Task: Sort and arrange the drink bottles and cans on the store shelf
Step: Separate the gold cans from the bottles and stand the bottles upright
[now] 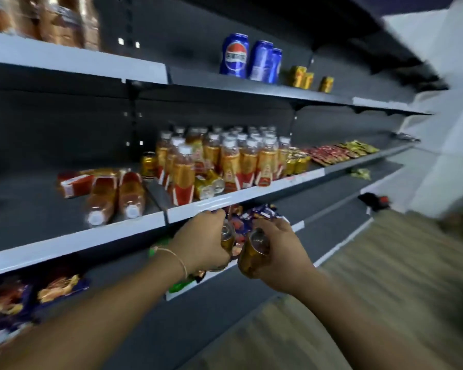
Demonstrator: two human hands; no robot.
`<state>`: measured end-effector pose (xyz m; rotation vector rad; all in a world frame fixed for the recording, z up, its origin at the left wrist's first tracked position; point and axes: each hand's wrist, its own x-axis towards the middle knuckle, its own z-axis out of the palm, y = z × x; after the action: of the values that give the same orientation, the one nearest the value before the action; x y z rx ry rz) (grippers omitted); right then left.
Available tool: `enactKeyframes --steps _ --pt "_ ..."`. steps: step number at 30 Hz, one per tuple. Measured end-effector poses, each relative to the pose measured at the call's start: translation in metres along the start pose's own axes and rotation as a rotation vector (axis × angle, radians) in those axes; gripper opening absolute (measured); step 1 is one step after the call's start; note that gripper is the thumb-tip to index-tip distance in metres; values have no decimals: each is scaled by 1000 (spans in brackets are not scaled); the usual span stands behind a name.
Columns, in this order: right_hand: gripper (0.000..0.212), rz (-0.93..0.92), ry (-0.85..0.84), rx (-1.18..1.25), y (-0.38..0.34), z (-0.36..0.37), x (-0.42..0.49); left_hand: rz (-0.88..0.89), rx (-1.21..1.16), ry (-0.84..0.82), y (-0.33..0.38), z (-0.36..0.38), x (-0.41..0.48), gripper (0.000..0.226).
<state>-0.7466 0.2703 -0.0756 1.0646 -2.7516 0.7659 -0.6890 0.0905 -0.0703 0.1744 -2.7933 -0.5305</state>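
Note:
My left hand (202, 243) grips a small gold can (227, 240) just below the front edge of the middle shelf (238, 200). My right hand (281, 252) grips another gold can (253, 253) beside it, the two cans almost touching. On the middle shelf stand several amber bottles (233, 161) with white caps. Two bottles (115, 196) lie on their sides at the left, and two gold cans (209, 184) lie toppled in front of the bottles. More gold cans (297, 161) stand at the right of the bottles. The top shelf holds three blue cola cans (251, 58) and three small gold cans (309, 78).
Red and yellow snack packets (340, 152) lie to the right on the middle shelf. Purple snack bags (254, 217) fill the shelf below my hands, and more lie at lower left (24, 295). Bread loaves (46, 18) sit top left. A wooden floor (385, 276) runs along the right.

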Motion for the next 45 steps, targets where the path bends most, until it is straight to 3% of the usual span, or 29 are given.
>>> enactKeyframes --steps 10,19,26,33,38,45 --pt "82 293 178 -4 111 -53 -43 235 -68 -127 98 83 80 43" --pt "91 412 182 -41 202 -68 13 301 -147 -150 128 151 187 47" --pt "85 384 188 -35 271 -87 123 280 -115 -123 132 171 312 47" --pt "80 320 248 -27 324 -94 200 230 -103 -52 127 187 389 68" --pt "74 180 346 -17 355 -101 253 221 -195 98 123 191 434 72" --pt "68 -31 522 64 406 -113 338 234 -126 298 132 196 502 74"
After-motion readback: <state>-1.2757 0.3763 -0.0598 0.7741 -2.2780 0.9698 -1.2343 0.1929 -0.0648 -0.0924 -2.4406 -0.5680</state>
